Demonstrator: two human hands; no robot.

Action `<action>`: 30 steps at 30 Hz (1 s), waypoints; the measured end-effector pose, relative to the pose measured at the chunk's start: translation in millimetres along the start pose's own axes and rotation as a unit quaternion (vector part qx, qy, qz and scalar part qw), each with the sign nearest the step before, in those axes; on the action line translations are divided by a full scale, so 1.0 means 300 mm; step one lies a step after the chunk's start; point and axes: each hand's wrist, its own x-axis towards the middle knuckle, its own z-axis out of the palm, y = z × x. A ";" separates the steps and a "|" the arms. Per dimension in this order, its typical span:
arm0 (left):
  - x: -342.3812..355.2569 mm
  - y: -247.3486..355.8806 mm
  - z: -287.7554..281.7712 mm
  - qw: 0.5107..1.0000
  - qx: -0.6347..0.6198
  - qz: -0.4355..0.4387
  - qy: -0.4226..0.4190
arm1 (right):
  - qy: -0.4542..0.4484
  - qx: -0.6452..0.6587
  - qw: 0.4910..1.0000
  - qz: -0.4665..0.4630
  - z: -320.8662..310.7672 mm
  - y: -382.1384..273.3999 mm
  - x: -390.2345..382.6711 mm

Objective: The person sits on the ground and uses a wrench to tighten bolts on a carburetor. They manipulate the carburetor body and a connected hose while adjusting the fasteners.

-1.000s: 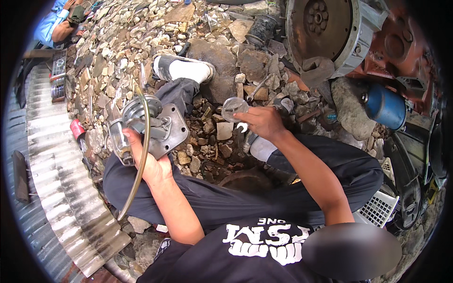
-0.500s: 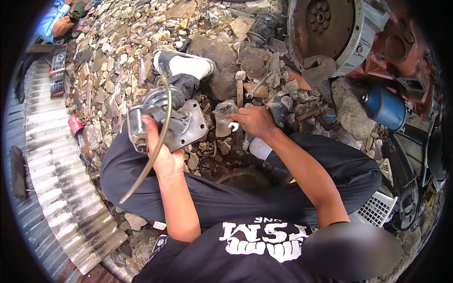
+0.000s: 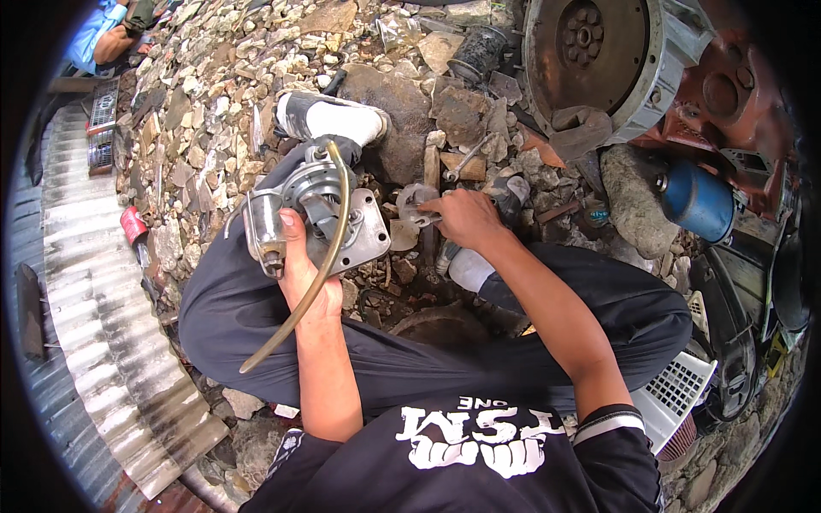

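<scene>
My left hand is closed around a grey metal pump-like part with a flat, holed flange and a round housing. The thumb presses beside its small clear-sided cylinder. A yellowish translucent hose curves down from the top of the part, past my wrist. To the right, my right hand has its fingers bent together at a clear plastic cup above the stones. Something small and greyish shows at those fingertips, but its kind is unclear.
A wrench lies on stones ahead, near a wooden-handled tool. A big round metal housing and a blue canister stand right. Corrugated sheets run along the left; another person is at the far left.
My left hand has shifted slightly right with the pump-like part, turning it a little. My right hand has moved slightly up, and the cup at its fingers has tilted.
</scene>
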 end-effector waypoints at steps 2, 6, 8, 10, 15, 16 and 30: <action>0.001 0.002 0.003 1.000 -0.003 -0.001 0.002 | -0.012 -0.007 1.000 0.012 -0.002 0.004 0.003; -0.002 0.008 0.014 1.000 -0.009 -0.004 -0.002 | -0.033 -0.021 0.999 0.015 -0.005 0.013 0.003; -0.003 0.009 0.014 1.000 -0.002 -0.002 0.000 | -0.034 -0.022 0.999 0.008 -0.015 0.008 -0.004; -0.006 0.012 0.014 1.000 0.005 -0.002 0.008 | -0.032 -0.018 0.999 -0.006 -0.031 0.004 -0.016; -0.013 0.011 0.019 1.000 -0.002 -0.011 0.006 | 0.008 0.032 0.998 0.059 -0.032 -0.030 -0.001; -0.009 0.006 0.014 1.000 -0.004 -0.010 0.008 | 0.001 0.014 0.997 0.075 -0.023 -0.034 0.008; -0.032 0.011 0.047 1.000 0.011 -0.025 0.008 | 0.080 0.023 0.987 0.141 0.114 -0.179 0.092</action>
